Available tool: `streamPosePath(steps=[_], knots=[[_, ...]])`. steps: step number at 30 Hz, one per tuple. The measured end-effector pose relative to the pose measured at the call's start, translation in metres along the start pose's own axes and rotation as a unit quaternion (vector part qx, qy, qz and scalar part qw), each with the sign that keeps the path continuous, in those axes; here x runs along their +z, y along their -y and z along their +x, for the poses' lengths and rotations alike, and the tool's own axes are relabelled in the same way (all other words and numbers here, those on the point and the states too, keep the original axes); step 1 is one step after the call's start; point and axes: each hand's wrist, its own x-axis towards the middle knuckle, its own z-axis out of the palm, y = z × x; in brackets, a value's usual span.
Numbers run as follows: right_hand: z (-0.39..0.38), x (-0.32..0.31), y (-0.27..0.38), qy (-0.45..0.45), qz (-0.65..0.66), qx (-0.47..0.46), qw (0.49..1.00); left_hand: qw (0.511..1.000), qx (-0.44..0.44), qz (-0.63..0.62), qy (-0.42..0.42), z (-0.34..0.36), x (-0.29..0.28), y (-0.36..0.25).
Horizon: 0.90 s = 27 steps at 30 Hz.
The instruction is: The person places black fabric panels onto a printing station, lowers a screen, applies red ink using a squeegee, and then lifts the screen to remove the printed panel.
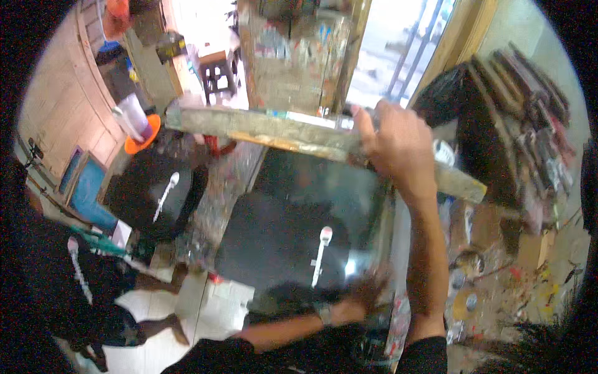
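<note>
One-handed, clasps wooden bar in right hand, probably to hold it above dark panel; has left hand by panel's near-right corner, cannot tell grip.

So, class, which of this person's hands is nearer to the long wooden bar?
Right: the right hand grips the wooden bar toward its right end; the left hand is away from it, lower in the picture.
</note>
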Motion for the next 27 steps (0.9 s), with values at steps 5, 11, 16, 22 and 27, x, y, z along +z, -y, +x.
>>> streamPosePath(steps=[5,11,16,22,27], knots=[[0.068,-0.015,-0.009,0.154,0.08,0.096,0.98,0.992,-0.029,-0.1,0.068,0.001,0.011,0.018],[0.098,-0.013,-0.048,0.116,0.075,0.092,0.986,0.838,-0.444,0.305,-0.084,-0.142,-0.116,0.074],[0.123,-0.003,-0.054,0.137,0.088,0.1,0.982,0.789,-0.531,0.291,-0.102,-0.19,-0.128,0.069],[0.134,0.005,-0.058,0.139,0.073,0.094,0.983,0.761,-0.51,0.375,-0.141,-0.157,-0.106,0.079],[0.146,0.025,-0.078,0.169,0.077,0.058,0.981,0.787,-0.383,-0.078,-0.477,-0.101,-0.135,0.071]])
